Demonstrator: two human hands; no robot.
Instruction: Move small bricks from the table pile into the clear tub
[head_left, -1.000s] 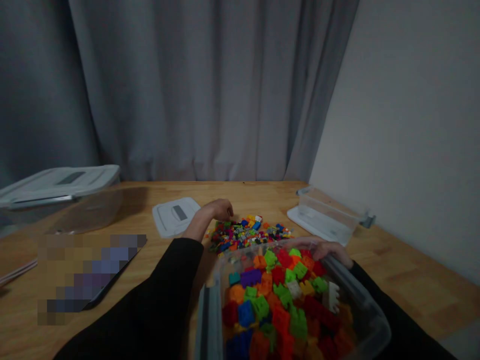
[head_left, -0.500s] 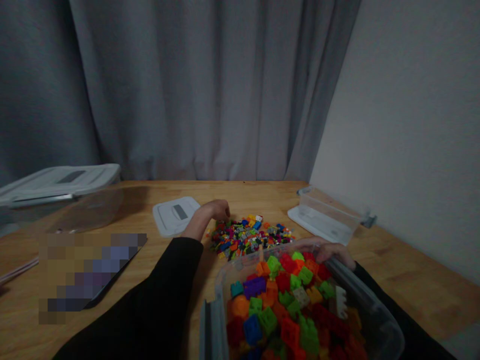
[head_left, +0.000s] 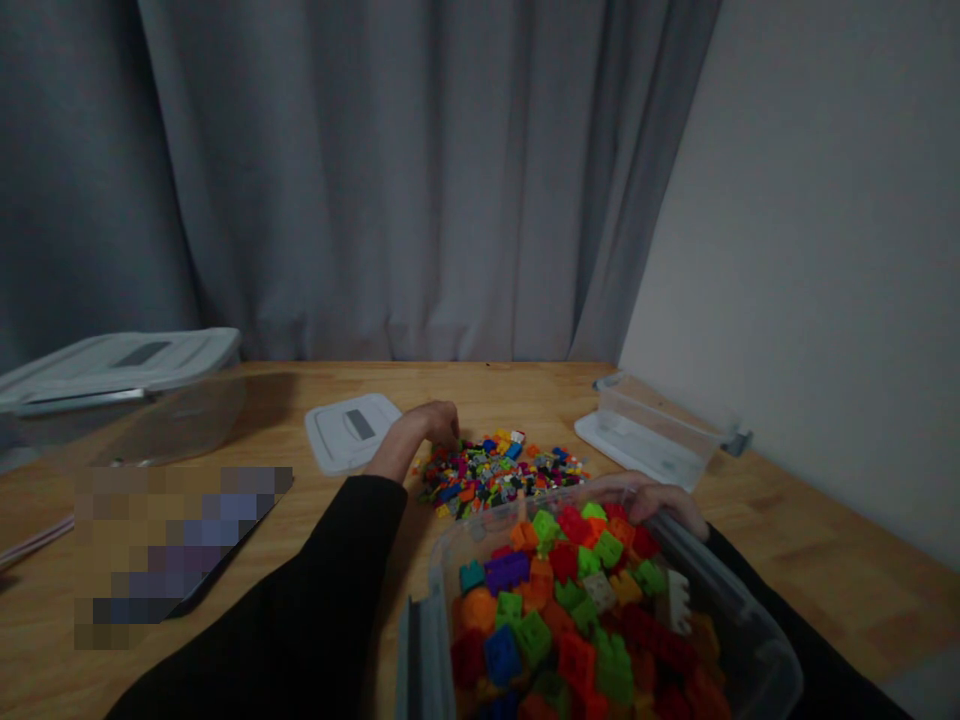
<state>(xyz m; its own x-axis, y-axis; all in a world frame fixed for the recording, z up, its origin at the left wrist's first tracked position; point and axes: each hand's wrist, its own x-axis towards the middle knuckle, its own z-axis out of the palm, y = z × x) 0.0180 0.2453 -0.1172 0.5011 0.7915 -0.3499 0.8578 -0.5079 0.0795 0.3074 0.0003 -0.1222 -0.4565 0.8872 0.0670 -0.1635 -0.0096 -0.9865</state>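
Note:
Small multicoloured toy bricks (head_left: 502,472) lie in a loose pile on the wooden table. My left hand (head_left: 436,424) reaches to the pile's far left edge, its fingers curled down together at the bricks. What those fingertips hold, if anything, is hidden. In front of me is a clear plastic box (head_left: 750,625) filled with larger bricks (head_left: 536,635) in green, orange, red, blue and purple. My right hand (head_left: 664,503) grips its far right rim, fingers bent over the edge and inside. A grey latch flap (head_left: 415,655) hangs at the box's left side.
A white lid (head_left: 341,440) lies left of the pile. Further left stands a large lidded clear box (head_left: 180,420), with a blurred-out flat object (head_left: 202,545) in front. An open clear box (head_left: 660,425) stands back right over a white lid. Curtain (head_left: 450,180) and wall (head_left: 825,250) bound the table.
The brick-filled box has shifted very slightly left, with my right hand still on its rim. My left hand stays at the pile's edge, almost unmoved.

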